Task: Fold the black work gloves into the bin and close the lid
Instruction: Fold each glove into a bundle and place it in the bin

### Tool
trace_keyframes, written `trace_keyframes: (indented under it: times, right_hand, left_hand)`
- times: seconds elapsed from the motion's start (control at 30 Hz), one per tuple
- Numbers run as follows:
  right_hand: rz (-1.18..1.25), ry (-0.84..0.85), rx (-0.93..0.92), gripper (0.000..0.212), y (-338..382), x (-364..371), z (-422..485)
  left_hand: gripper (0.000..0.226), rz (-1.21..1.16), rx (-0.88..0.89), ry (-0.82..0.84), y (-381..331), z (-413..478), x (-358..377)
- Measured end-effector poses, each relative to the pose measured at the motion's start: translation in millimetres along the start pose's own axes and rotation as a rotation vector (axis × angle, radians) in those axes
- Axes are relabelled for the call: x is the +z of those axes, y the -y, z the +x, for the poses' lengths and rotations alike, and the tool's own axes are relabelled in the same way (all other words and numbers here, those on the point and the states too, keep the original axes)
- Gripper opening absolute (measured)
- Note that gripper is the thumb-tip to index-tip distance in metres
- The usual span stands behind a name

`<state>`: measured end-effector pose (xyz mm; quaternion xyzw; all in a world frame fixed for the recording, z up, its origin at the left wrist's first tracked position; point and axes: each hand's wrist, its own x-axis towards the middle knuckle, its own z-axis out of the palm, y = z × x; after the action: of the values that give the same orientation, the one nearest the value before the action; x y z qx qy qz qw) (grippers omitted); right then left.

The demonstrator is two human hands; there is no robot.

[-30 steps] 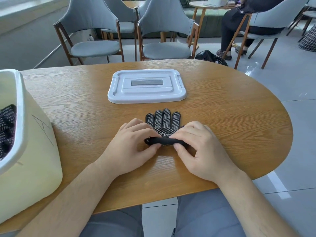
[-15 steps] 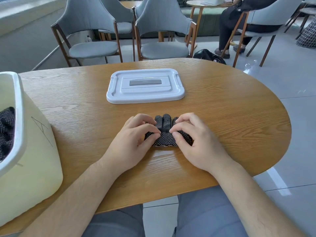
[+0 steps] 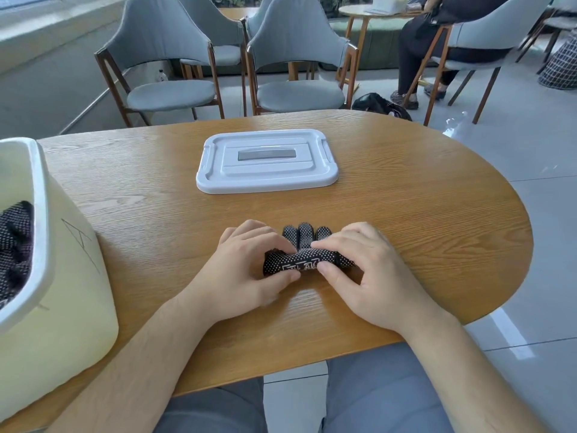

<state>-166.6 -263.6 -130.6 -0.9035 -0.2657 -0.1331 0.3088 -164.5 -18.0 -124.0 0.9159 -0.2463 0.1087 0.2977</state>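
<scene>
Head view: both hands [image 3: 249, 273] grip rolled glove [image 3: 307, 260].

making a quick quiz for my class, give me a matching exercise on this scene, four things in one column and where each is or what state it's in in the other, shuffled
Things
1. black glove
2. lid
3. bin
4. black bag

Places or states
a. on the floor beyond the table
b. gripped by the left hand and the right hand
c. open, at the table's left edge
d. flat on the table, beyond the hands

Pairs: 1-b, 2-d, 3-c, 4-a
</scene>
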Motion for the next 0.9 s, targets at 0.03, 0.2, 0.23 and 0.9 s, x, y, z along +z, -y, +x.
trace_keyframes:
  times: [0.03, 0.2, 0.23, 0.9]
  right_hand:
    - [0.061, 0.009, 0.016, 0.032, 2, -2, -3]
    - [0.286, 0.095, 0.234, 0.025, 5, -6, -3]
    - [0.276, 0.106, 0.265, 0.024, 3, -6, 2]
    - [0.481, 0.426, 0.773, 0.033, 32, -28, 46]
  left_hand:
    - [0.031, -0.052, 0.005, 0.015, -1, -2, -2]
    - [0.026, -0.169, -0.029, 0.023, -4, 0, -1]
    - [0.023, -0.193, -0.060, 0.003, -3, 3, 1]
    - [0.052, 0.194, 0.051, 0.032, 6, 16, -1]
